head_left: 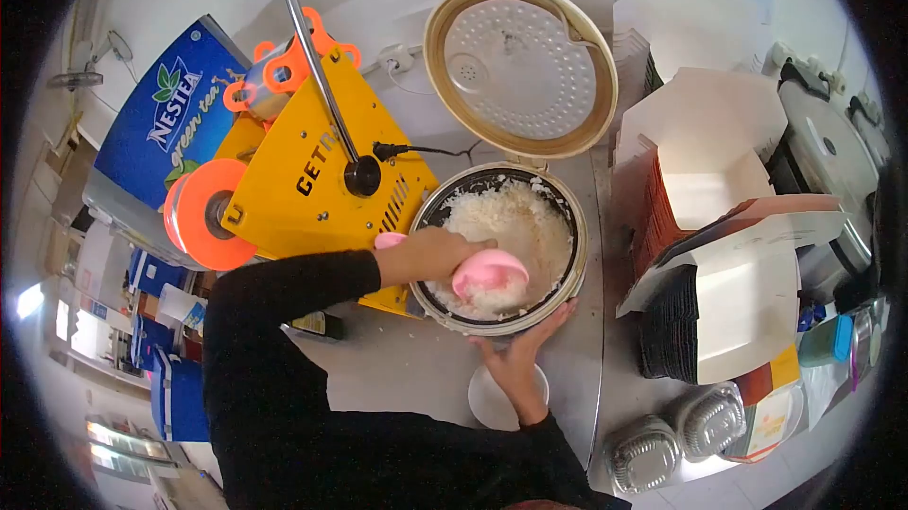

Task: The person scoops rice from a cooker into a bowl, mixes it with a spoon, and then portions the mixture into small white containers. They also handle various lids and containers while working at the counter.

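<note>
My left hand point(430, 255) is closed around a pink scoop point(490, 271), its handle poking out behind the fist. The scoop's bowl is tilted down in the white rice point(515, 212) inside a rice cooker point(574, 269), and some rice lies at its lip. On the cooker's near side my right hand point(522, 359) holds the outer edge, thumb and fingers spread along it. A small white bowl point(487, 401) sits on the counter beneath that wrist, partly hidden by it. The cooker's lid point(520, 56) stands raised at the back.
A yellow cup sealing machine point(312, 198) with a long lever and orange reels stands left of the cooker. On the right are stacks of paper food boxes point(747, 311) and clear plastic containers point(643, 458). A blue Nestea dispenser point(175, 113) is behind the machine.
</note>
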The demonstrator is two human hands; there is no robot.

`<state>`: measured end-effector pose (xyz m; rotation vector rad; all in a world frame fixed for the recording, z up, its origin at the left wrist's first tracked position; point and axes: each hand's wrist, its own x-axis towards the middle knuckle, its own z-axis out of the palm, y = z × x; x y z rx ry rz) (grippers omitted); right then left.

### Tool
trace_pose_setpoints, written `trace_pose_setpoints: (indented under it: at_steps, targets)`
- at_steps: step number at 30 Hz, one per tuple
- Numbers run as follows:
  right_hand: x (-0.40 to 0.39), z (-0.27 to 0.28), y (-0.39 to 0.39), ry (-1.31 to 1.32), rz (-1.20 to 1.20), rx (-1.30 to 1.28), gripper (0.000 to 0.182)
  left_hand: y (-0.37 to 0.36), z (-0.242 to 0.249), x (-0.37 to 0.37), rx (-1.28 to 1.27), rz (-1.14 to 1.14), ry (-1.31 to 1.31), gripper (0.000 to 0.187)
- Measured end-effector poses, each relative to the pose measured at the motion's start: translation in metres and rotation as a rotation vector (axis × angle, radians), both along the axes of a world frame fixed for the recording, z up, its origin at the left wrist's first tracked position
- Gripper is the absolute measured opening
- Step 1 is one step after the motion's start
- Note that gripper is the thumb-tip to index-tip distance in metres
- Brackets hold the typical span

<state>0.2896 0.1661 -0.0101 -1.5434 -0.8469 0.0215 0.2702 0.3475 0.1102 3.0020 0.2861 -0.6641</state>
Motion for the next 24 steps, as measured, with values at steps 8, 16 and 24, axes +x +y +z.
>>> trace_pose_setpoints:
  at_steps: [8,16,24]
  targets:
    - [0.003,-0.004,0.001,-0.009,-0.031,-0.04,0.114,0.002,-0.027,-0.001,-0.394,-0.046,0.016,0.051]
    - [0.003,-0.005,-0.003,0.005,0.014,-0.061,0.117,0.023,0.01,0.02,-0.13,-0.135,0.109,0.059]
    - [0.001,-0.005,-0.001,0.022,0.007,-0.041,0.114,0.008,0.003,-0.001,0.034,-0.098,0.031,0.062]
